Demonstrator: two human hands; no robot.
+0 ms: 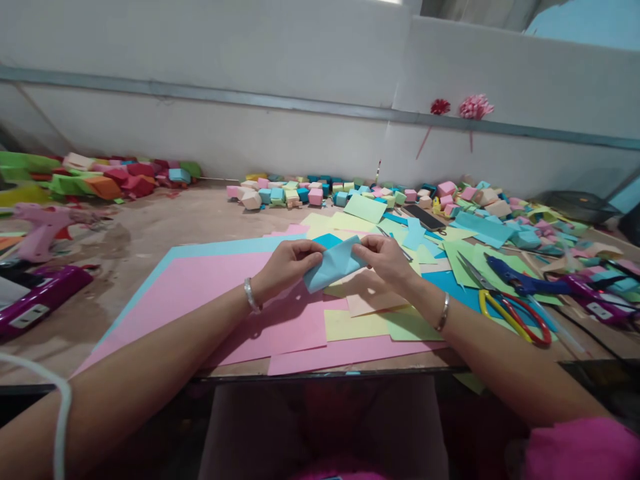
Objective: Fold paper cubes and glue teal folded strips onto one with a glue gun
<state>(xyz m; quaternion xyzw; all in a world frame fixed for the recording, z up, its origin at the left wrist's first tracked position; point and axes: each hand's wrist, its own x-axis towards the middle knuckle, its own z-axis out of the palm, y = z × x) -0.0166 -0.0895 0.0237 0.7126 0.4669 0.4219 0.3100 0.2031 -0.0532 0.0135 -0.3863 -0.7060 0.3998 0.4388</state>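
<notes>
Between my two hands is a light blue piece of paper [334, 264], creased and held up above the table. My left hand [287, 267] pinches its left end between thumb and fingers. The right end is pinched by my right hand [383, 260]. Beneath them lie large pink sheets [215, 300] over a light blue sheet [200, 249]. Smaller yellow paper [355, 325] and green paper [417, 325] pieces overlap close to my right wrist.
Scissors [505, 300] and a blue glue gun [525, 277] lie at right; a pink glue gun [40, 230] and purple power strip [45, 300] at left. Small folded paper boxes [315, 197] line the back. A phone [424, 218] lies among papers. A white cable [63, 400] crosses my left arm.
</notes>
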